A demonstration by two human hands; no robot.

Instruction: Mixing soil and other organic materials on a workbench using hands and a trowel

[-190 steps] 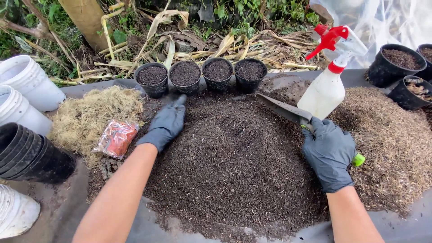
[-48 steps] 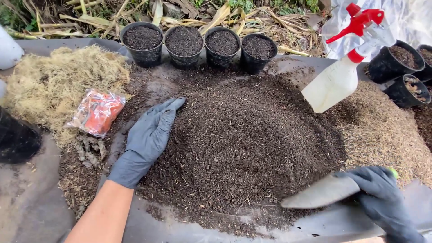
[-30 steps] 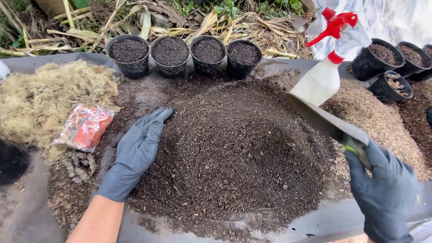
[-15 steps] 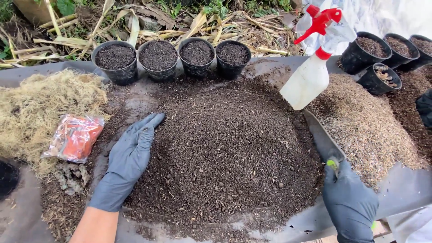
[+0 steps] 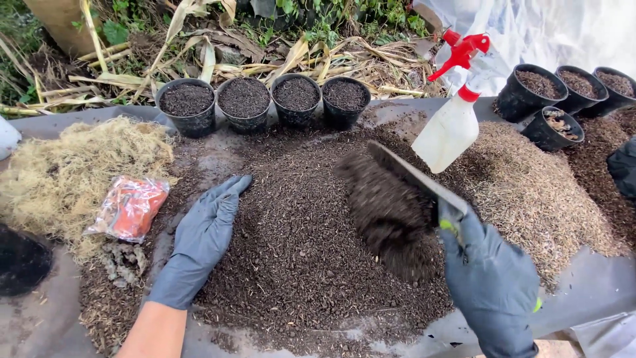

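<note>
four filled pots, one spray bottle

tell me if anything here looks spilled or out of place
Soil is falling in a blurred curtain off the trowel that the right hand holds tilted above the soil heap. An orange plastic packet lies loose at the heap's edge, near the left hand.

A single head-worn camera looks down and forward from above the person's own arms, close over the work. The right hand, gripping a trowel, sits low and right in view; the left hand lies left of that grip, flat on the soil heap. Beyond the grip, the row of black pots marks the far edge. There is no second view to share anything with.
</note>
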